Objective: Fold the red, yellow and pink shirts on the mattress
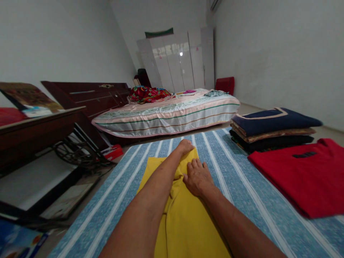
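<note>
A yellow garment (192, 222) lies partly folded on the blue striped bedding, with bunched creases along its middle. At its far edge my left hand (185, 146) is closed on the fabric, and my left forearm crosses over the garment and covers part of it. Closer to me, my right hand (198, 176) rests palm down on the garment's right side, fingers apart and its thumb beside a crease. What kind of garment it is I cannot make out.
To the right lie a folded red shirt (301, 175) and a stack of folded clothes with a navy one (276, 120) on top. Beyond is a second bed (166, 122). On the left stands a table (40, 122) with an iron wheel (76, 148) underneath.
</note>
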Tool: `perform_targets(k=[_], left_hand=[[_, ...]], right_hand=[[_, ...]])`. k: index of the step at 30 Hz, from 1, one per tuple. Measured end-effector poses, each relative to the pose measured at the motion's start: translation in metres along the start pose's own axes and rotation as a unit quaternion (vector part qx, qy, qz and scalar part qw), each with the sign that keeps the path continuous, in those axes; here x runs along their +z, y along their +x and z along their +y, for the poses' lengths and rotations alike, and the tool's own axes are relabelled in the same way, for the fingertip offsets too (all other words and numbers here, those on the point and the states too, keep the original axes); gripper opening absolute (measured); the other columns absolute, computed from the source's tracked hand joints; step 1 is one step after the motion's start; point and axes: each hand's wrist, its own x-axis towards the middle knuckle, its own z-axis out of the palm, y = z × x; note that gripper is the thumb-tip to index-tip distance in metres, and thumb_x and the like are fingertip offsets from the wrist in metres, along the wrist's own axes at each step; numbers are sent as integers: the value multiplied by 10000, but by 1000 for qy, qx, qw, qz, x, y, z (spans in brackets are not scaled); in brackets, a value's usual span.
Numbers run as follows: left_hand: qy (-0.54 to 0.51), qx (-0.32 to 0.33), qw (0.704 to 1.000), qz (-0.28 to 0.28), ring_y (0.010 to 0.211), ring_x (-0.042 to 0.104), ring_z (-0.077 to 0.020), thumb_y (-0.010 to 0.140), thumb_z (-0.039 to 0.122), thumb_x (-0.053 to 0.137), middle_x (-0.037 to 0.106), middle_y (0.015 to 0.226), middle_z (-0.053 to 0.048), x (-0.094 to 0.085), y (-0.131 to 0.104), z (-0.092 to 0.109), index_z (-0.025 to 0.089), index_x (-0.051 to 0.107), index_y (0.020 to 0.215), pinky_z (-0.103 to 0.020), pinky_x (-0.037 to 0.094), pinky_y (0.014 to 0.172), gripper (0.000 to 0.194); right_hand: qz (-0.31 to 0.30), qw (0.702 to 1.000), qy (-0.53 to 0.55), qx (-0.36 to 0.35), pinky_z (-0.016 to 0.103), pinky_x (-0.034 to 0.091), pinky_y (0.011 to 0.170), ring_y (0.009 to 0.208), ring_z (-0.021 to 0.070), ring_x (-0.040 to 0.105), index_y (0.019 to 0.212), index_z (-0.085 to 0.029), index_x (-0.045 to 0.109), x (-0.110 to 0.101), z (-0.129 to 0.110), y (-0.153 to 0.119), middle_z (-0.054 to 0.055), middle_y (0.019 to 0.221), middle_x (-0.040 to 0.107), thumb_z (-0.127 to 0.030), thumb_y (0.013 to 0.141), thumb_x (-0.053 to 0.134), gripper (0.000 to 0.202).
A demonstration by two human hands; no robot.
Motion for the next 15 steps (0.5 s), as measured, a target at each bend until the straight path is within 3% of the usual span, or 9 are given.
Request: perform_targets(k=[7,15], left_hand=[[35,55,997,46,679,559,-134,724,246,620,602,640,21,12,2,-2,142,682,760,-224,428,642,126],[148,67,985,64,960,607,-212,821,275,575,672,1005,-78,8,-15,5,182,641,1029,-309,456,843,237]], right_hand=[[1,1000,-7,3,484,240,1022,1295,339,324,1273,-55,492,0,1,0,228,1389,427,-391,915,361,508],[-3,1000,-15,0,461,242,1010,1264,321,359,1226,-98,521,3,2,-4,205,1350,473,-368,905,379,442]])
